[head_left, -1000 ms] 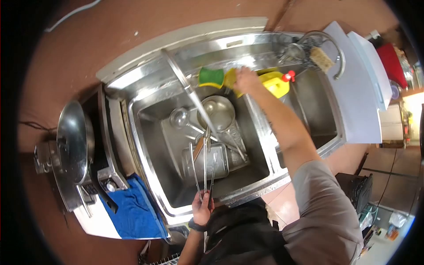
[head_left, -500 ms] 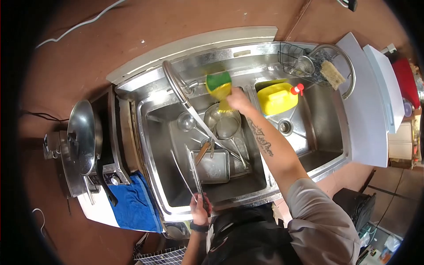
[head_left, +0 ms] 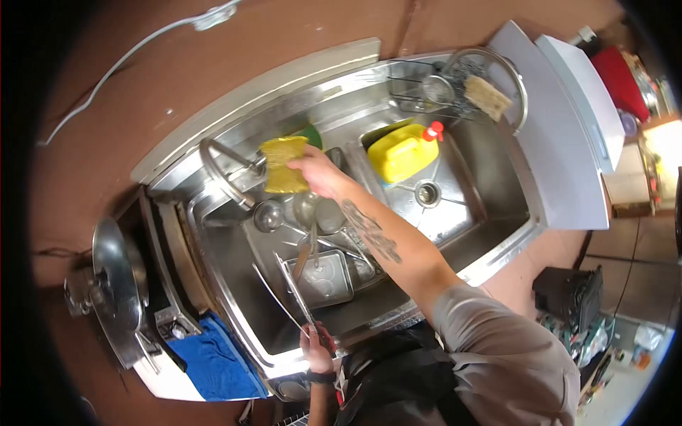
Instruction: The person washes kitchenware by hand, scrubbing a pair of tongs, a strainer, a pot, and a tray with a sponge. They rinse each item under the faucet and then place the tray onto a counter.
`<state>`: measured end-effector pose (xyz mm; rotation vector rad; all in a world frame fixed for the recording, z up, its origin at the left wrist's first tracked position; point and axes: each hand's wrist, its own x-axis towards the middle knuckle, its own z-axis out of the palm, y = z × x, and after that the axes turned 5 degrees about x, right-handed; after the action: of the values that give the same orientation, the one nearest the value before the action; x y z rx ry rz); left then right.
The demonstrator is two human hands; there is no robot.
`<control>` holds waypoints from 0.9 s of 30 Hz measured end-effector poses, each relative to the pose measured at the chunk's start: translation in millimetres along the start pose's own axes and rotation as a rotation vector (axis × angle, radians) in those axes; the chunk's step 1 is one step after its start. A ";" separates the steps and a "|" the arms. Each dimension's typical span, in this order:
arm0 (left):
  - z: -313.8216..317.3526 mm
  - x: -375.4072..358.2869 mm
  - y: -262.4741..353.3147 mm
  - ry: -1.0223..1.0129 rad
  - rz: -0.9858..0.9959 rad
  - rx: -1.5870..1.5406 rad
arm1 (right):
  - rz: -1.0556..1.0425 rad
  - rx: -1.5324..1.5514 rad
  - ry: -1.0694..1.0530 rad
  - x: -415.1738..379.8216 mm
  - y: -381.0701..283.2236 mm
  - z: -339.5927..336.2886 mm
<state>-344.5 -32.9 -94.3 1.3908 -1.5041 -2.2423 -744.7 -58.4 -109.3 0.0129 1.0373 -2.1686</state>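
My right hand [head_left: 317, 170] grips a crinkled, shiny yellow scouring pad [head_left: 285, 165] by its right edge, above the back of the left sink basin. Partly hidden behind the pad is a green thing [head_left: 310, 135] on the sink ledge. Low at the front of the basin, my left hand [head_left: 317, 343] is closed around the joined end of long metal tongs [head_left: 295, 290], whose two arms point up and away from me. Beyond them, a ladle [head_left: 269, 215], a strainer [head_left: 329, 215] and a rectangular metal pan [head_left: 325, 278] lie in the basin.
A curved faucet [head_left: 222, 176] reaches over the left basin. In the right basin stands a yellow jug [head_left: 403, 153] with a red pump top. A wire rack [head_left: 408, 86] and a tan sponge [head_left: 488, 98] are at the back right. A blue towel [head_left: 217, 358] lies at left.
The view has turned and shifted right. My right hand has lifted the yellow pad, its broad side now showing. The stream from the faucet no longer shows. My left hand keeps its hold.
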 end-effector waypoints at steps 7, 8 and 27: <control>33.7 12.1 16.9 -0.082 0.030 0.073 | -0.483 0.096 0.719 -128.7 -77.0 -201.7; 39.5 13.2 15.5 -0.086 0.021 0.090 | -0.490 0.101 0.726 -125.9 -86.6 -224.6; 157.1 7.6 -1.8 -0.184 0.019 0.234 | -0.168 0.059 0.713 -71.2 -157.5 -262.8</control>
<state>-462.2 71.0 -85.9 1.2446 -1.8839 -2.2987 -862.3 228.9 -159.5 0.8018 1.3899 -2.3999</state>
